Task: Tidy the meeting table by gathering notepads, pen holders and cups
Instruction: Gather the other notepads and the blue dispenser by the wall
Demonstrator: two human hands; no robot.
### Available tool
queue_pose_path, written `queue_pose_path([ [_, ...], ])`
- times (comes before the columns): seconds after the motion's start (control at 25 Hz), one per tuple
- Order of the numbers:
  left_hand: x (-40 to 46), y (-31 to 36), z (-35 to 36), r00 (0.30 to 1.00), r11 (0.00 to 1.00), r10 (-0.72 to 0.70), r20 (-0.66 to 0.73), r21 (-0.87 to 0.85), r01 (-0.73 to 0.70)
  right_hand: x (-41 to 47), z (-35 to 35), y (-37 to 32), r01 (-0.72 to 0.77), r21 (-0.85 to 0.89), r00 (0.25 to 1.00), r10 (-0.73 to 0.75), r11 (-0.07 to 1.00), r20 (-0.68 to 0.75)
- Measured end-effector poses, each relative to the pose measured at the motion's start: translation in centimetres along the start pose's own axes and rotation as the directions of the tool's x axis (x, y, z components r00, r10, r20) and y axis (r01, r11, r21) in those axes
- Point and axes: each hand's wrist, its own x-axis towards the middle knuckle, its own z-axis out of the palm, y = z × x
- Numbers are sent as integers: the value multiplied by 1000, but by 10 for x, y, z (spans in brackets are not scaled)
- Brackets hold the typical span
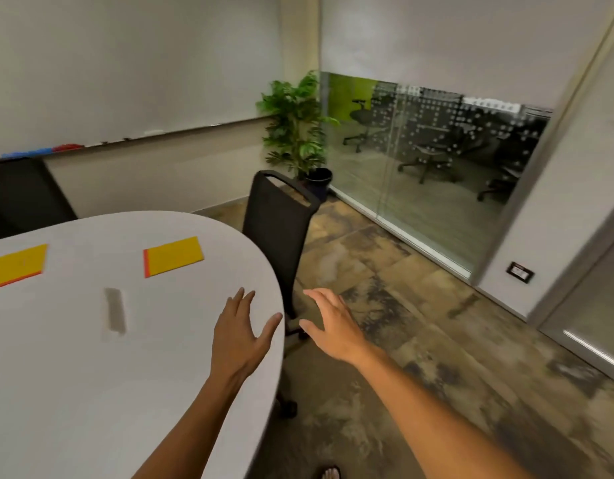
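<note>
Left hand (241, 331): fingers spread, palm down, nothing held, positioned over the near right edge of the rounded white meeting table (73, 375). Right hand (333, 326): also spread and empty, held past the table edge, above the patterned brown floor (419, 340) and in front of the black high-backed office chair (281, 216).

No item is gripped yet; gathering is judged not started or only at the reach stage.

Task items, relative to the hands: a grey rectangular inset in the tabletop (115, 311) lies just left of the left hand; whether it is a loose object or a fixture cannot be told. The yellow notepad with orange spine (174, 256) lies beyond and left of the left hand, apart from it. A second yellow notepad with orange edge (16, 266) lies well to the far left, cut by the frame edge. No cups or pen holders are visible.

Suggested execution: the nearer notepad should be taken first by the left hand, fingertips slid under the long edge, since a flat pad offers little to pinch from above. The second pad is then best stacked under or onto it, edges squared. The right hand should be brought back over the table to receive the stack.
</note>
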Motion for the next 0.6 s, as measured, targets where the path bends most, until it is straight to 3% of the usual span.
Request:
queue_pose_path([
  [0.32, 137, 73, 160, 967, 972, 229, 111, 30, -234, 90, -82, 152, -159, -29, 985, 157, 987, -71],
  [0.6, 236, 136, 258, 965, 973, 213, 155, 54, -224, 188, -134, 260, -186, 48, 980, 189, 981, -60],
])
